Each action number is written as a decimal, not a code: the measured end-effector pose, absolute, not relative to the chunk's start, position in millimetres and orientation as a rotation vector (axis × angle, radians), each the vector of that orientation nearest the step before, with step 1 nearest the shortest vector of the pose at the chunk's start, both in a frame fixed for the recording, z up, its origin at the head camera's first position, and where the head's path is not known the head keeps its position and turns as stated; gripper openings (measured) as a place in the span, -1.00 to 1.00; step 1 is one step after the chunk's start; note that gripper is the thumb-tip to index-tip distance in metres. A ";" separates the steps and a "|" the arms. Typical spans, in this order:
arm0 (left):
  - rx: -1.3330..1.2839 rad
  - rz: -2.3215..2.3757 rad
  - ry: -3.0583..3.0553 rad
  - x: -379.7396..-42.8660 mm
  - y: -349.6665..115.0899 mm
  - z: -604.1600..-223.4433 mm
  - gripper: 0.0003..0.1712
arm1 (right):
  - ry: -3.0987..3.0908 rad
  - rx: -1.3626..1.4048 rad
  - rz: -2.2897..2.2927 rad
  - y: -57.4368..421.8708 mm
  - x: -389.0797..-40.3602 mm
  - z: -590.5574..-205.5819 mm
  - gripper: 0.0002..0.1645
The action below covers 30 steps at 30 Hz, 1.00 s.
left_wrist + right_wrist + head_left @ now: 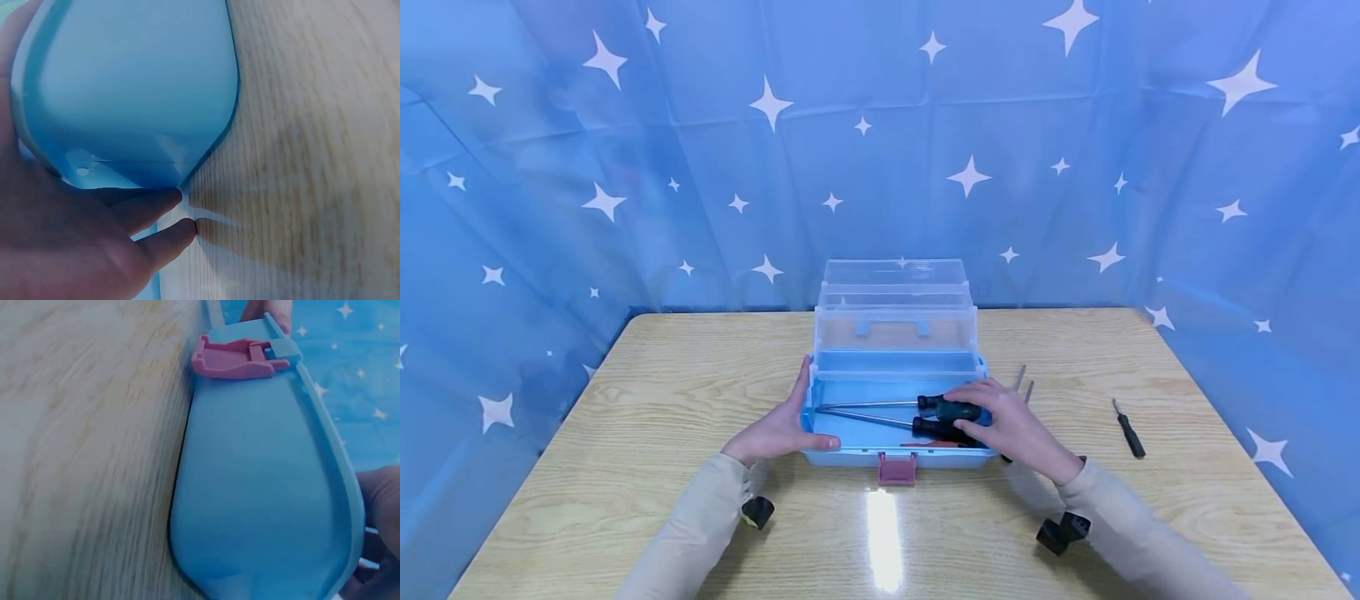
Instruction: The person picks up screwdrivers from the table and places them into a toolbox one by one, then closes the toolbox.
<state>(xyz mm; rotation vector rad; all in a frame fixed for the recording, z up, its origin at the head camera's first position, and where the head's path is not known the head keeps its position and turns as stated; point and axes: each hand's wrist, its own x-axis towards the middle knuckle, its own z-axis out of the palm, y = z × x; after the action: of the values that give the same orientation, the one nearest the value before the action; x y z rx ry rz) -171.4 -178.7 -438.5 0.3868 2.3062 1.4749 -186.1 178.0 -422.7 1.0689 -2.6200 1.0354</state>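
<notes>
A light blue toolbox stands with its transparent lid raised and its pink latch hanging at the front. My left hand grips its left end, thumb over the front rim and fingers along the side wall. Inside the right half, my right hand holds a screwdriver by its dark green handle. Below that handle lies a black-handled screwdriver, its long shaft pointing left. Another shaft runs just behind it. Something thin and red shows along the front wall.
Two metal shafts stick out past the box's right end, partly hidden by my right hand. Farther right, a small black screwdriver lies on the wooden table. A blue star-patterned curtain surrounds the table's back and sides.
</notes>
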 end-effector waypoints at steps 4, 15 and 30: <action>0.388 1.469 2.311 -172.5 -178.2 -438.9 0.51 | -2.605 1.009 1.068 180.0 -186.1 -419.2 -0.58; 0.398 1.478 2.305 -174.6 -178.3 -438.1 0.52 | -2.479 0.921 1.071 202.8 -178.8 -417.4 -0.68; 0.391 1.474 2.305 -171.7 -178.2 -439.4 0.51 | -2.509 0.719 1.008 229.9 -169.0 -421.8 -0.72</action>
<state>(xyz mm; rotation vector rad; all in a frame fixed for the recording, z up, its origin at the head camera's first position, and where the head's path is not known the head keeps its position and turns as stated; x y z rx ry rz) -171.7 -178.2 -439.4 0.3910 2.3053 1.4741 -169.0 229.9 -421.8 0.7188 -2.5094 1.0082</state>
